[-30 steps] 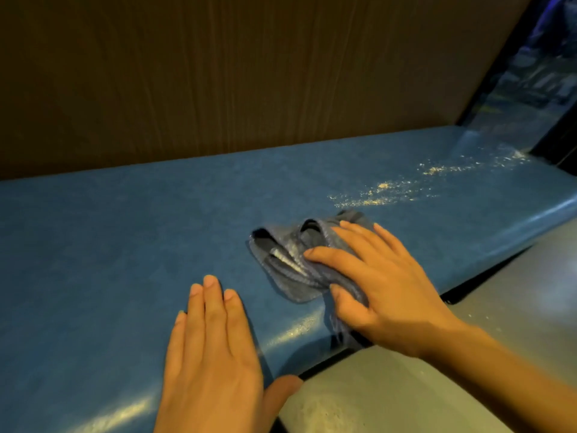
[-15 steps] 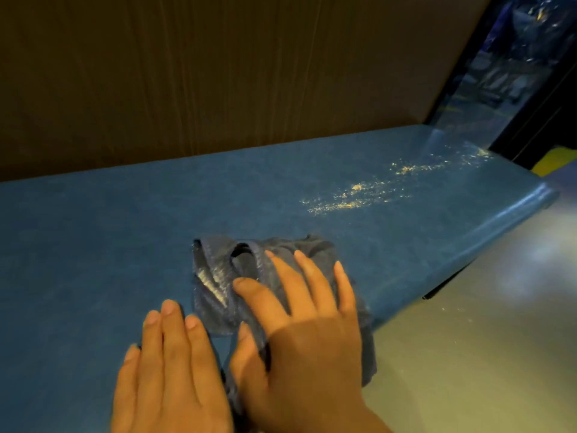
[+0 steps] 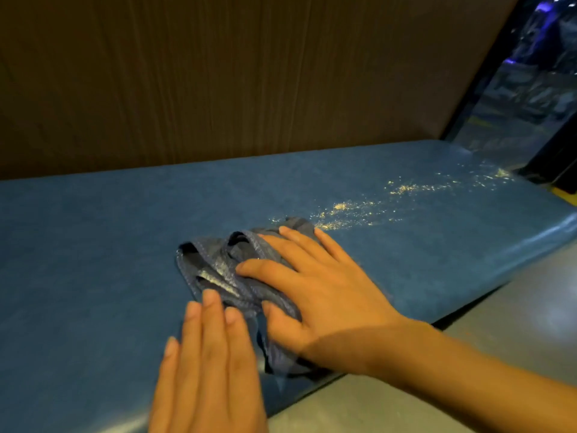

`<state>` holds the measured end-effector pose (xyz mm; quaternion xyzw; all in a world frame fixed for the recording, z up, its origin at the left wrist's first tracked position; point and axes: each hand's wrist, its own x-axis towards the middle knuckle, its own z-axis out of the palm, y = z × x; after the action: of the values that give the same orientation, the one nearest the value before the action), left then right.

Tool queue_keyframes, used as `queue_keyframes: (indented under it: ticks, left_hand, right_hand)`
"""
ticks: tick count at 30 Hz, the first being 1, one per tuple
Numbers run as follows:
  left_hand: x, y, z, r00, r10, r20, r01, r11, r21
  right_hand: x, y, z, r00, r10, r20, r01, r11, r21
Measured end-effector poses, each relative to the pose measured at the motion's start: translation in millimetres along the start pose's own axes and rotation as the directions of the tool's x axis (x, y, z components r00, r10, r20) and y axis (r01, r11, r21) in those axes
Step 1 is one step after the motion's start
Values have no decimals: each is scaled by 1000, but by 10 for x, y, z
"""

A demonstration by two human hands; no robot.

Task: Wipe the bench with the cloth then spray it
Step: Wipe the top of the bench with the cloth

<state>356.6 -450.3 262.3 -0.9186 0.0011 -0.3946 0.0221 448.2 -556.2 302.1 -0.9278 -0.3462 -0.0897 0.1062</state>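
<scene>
Head view: the right hand (image 3: 324,295) lies palm-down, fingers spread flat, pressing on the crumpled blue-grey woven cloth (image 3: 224,270); it presses rather than grips the fabric. The cloth rests on the blue textured padded surface (image 3: 93,245), near its front edge, with one corner hanging over that edge below the right wrist. The left hand (image 3: 209,370) lies flat on the surface with fingers extended and together, holding nothing; its fingertips (image 3: 209,296) touch the near edge of the cloth. A trail of pale yellow crumbs (image 3: 368,207) runs across the surface from just beyond the cloth toward the far right end. A dark brown wood-grain panel (image 3: 218,73) stands behind the surface. Grey floor (image 3: 515,323) lies to the right.
</scene>
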Motion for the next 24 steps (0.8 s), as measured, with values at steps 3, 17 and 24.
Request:
queue_keyframes:
  ticks: [3, 17, 24]
  left_hand:
    - [84, 226, 142, 994, -52, 91, 51, 999, 17]
    - [555, 507, 399, 941, 20, 338, -93, 975, 200]
    - [659, 483, 346, 823, -50, 566, -39, 989, 145]
  right_hand:
    - [277, 184, -56, 995, -55, 84, 51, 998, 48]
    - [1889, 958, 161, 979, -137, 153, 127, 989, 75]
    - [2047, 1260, 83, 980, -31, 197, 25, 999, 34]
